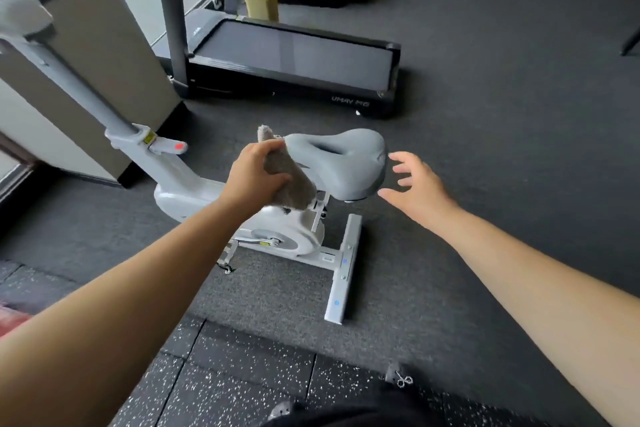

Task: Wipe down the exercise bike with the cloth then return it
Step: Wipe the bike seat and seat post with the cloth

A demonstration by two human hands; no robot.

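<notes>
Squeezing the soft, light grey cloth in the left hand mid-frame by the bike seat; spreading right hand empty.

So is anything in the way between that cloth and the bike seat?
Nothing visible. The left hand holds the cloth right against the seat's narrow front end, and the right hand hovers open beside its wide end.

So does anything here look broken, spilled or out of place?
Nothing stands out. The exercise bike stands upright and intact on the floor; the left hand holds the cloth against the saddle.
</notes>
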